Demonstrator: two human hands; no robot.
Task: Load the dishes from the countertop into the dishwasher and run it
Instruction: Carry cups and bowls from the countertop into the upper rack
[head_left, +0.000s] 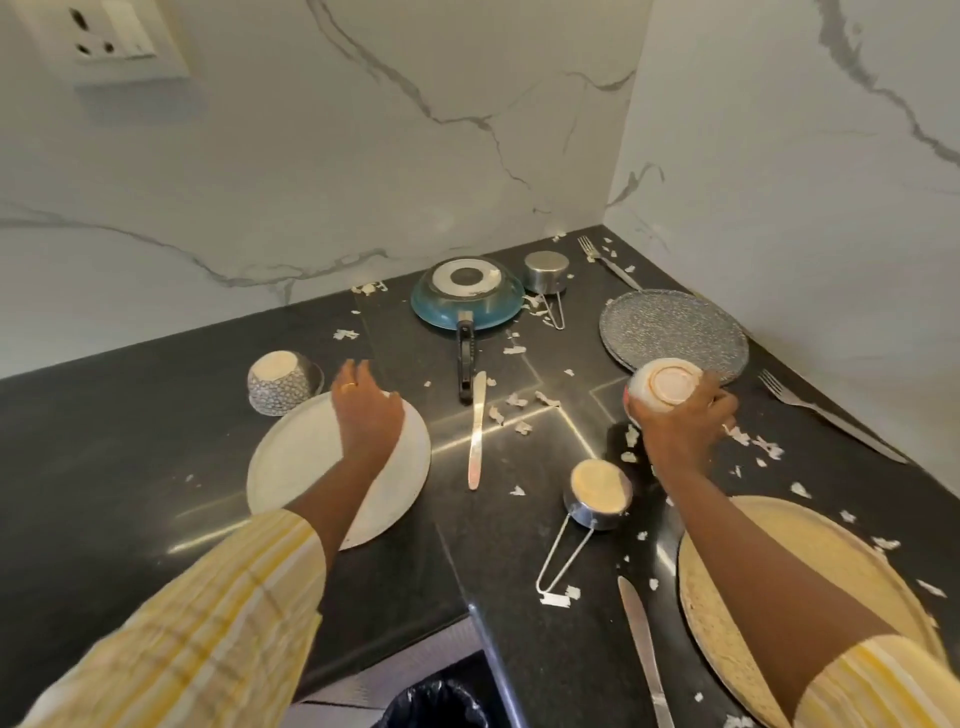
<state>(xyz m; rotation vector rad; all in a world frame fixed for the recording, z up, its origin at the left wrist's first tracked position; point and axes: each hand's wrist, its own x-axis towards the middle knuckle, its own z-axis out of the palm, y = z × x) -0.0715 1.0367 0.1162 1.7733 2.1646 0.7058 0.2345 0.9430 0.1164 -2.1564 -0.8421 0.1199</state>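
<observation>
Right grip (685, 415) clutches the upturned bowl (667, 384), right of the white plate (311, 467); left grip (366, 410) hangs loose and empty above it. Best pinch the rim firmly.

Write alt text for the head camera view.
A person's right hand holds an upturned white bowl over a black countertop, while the left hand is over a white plate. An upturned blue pan, knives, forks and white scraps lie around.

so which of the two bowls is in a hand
The plain cream bowl, gripped base-up by the right hand. The patterned bowl sits upturned on the counter, untouched.
</observation>
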